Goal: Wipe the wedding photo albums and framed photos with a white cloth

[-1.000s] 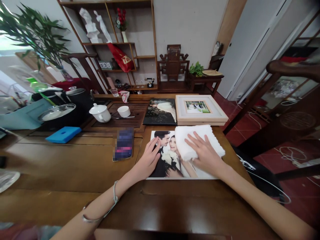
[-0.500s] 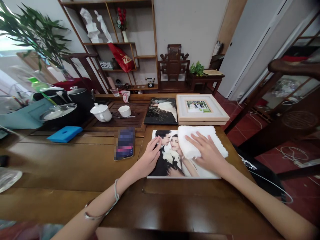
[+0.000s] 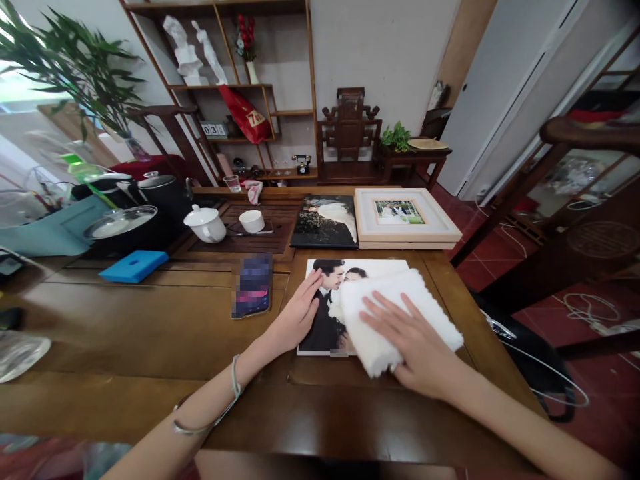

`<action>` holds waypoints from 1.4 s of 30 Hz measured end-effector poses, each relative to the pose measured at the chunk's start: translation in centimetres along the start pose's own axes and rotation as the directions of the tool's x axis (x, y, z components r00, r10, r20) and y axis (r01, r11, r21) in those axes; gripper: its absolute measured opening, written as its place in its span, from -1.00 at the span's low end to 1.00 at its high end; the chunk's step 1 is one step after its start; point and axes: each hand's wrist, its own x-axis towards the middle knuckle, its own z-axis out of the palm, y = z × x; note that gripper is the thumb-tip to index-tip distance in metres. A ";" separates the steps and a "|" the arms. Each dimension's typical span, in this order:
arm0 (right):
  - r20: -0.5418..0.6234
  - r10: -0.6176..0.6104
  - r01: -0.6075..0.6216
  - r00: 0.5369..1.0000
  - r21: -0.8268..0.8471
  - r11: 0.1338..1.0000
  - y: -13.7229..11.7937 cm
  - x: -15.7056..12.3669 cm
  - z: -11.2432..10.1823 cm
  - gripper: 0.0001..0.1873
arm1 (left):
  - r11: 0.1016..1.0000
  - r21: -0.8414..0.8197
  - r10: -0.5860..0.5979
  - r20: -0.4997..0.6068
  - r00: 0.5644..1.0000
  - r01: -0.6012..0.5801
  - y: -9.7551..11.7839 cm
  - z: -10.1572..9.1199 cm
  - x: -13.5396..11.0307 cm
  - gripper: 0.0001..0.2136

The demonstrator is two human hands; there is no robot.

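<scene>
A flat photo panel (image 3: 314,335), printed with a couple in wedding dress, lies on the wooden table. Resting on its left side is my left hand (image 3: 301,310), open, fingers stretched out over the printed dark suit and head. My right hand (image 3: 407,333) grips a folded white towel (image 3: 360,300) against the panel, its fingers spread on top and its thumb at the towel's near edge. The towel hides the right part of the picture and hangs past the panel's near edge.
Behind the panel lie a dark photo panel (image 3: 320,230) and a pale framed photo (image 3: 440,227). Left of my left hand is a phone (image 3: 253,283). Further left are a blue box (image 3: 134,267), a white lidded cup (image 3: 204,225) and a glass-lidded pan (image 3: 120,230). A wooden chair (image 3: 590,233) stands right.
My right hand has drawn the towel toward me and slightly left, turning it. More of the picture's top right shows, while its lower part is covered. My left hand stays in place.
</scene>
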 end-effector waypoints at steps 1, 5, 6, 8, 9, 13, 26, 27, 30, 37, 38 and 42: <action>-0.032 0.065 -0.066 0.997 -0.012 0.998 1.3 0.4 0.0 -0.06 | 1.000 0.000 -0.012 0.010 1.000 0.012 0.2 0.0 0.0 -0.55; -0.120 0.310 -0.318 0.943 -0.050 0.947 4.8 3.3 0.0 -0.21 | 1.000 0.013 -0.028 0.014 1.000 0.028 0.5 -0.1 0.0 -0.55; -0.114 0.348 -0.357 0.930 -0.062 0.932 4.6 4.2 0.0 -0.23 | 1.000 0.012 -0.027 0.012 1.000 0.027 0.4 -0.1 0.0 -0.55; -0.081 0.375 -0.382 0.923 -0.090 0.920 2.8 5.7 0.1 -0.22 | 1.000 -0.001 -0.021 0.008 1.000 0.021 0.2 0.0 0.0 -0.56; -0.066 0.357 -0.362 0.932 -0.102 0.926 1.4 6.1 0.3 -0.20 | 1.000 -0.011 -0.015 0.002 1.000 0.015 0.0 -0.1 0.1 -0.56; -0.040 0.105 -0.108 0.994 -0.080 0.991 -5.4 4.7 1.3 -0.15 | 0.999 -0.039 -0.001 -0.004 1.000 0.001 -0.4 -0.2 0.1 -0.57; -0.005 0.182 -0.181 0.983 -0.111 0.977 -5.0 4.8 0.2 -0.25 | 1.000 0.012 0.025 -0.028 0.999 -0.025 -0.1 0.2 0.0 -0.57; -0.008 0.147 -0.147 0.989 -0.113 0.983 -6.1 5.0 0.4 -0.25 | 1.000 0.006 0.026 -0.014 1.000 -0.025 0.0 0.0 0.0 -0.57; -0.024 0.015 -0.017 1.000 -0.082 0.996 -8.8 4.2 1.2 -0.22 | 0.999 -0.012 0.038 0.023 0.999 -0.037 0.0 -0.3 -0.1 -0.56; -0.030 -0.018 0.021 0.999 0.084 0.996 -4.2 0.7 0.7 -0.18 | 0.998 0.019 0.065 -0.036 0.997 -0.065 0.4 -0.3 0.1 -0.60; -0.054 0.024 -0.018 0.998 0.096 0.995 -2.6 0.7 0.4 -0.19 | 0.997 0.026 0.067 -0.039 0.997 -0.066 0.5 -0.3 0.1 -0.61; -0.150 0.140 -0.114 0.979 0.173 0.978 2.3 2.8 -0.9 -0.27 | 0.997 0.036 0.070 -0.034 0.997 -0.069 0.9 -0.3 0.0 -0.63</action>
